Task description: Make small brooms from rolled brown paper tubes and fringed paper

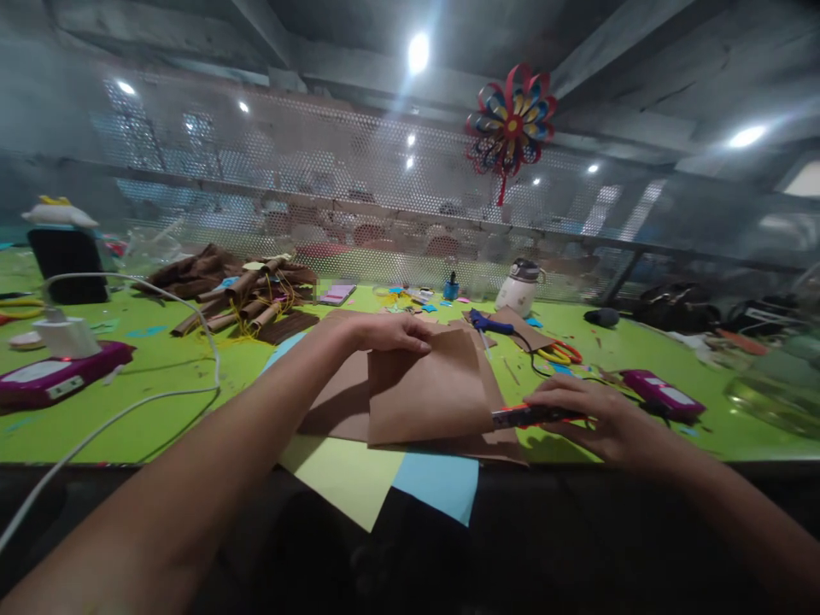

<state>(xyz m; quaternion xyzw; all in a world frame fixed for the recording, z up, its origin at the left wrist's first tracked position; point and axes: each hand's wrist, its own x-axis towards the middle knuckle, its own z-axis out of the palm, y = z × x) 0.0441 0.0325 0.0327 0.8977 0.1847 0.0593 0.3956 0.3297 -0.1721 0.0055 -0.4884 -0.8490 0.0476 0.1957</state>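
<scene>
Head view: left hand lies palm down on the top edge of a folded brown paper sheet, fingers spread flat and pressing, nothing clasped. Brown sheet rests on the green tabletop near its front edge, folded flap raised slightly, over more brown paper. Beneath the stack, a pale yellow-green sheet and a light blue sheet hang over the table edge.

Right hand is closed loosely around an orange-handled cutter, held low and level; its tip meets the right edge of the brown sheet. Blade not discernible.

Further back: pile of rolled brown paper tubes, blue-handled scissors, white jar. Magenta device far left with white cable trailing; another magenta device just right of the right hand. Paper pinwheel hangs on the mesh screen.
</scene>
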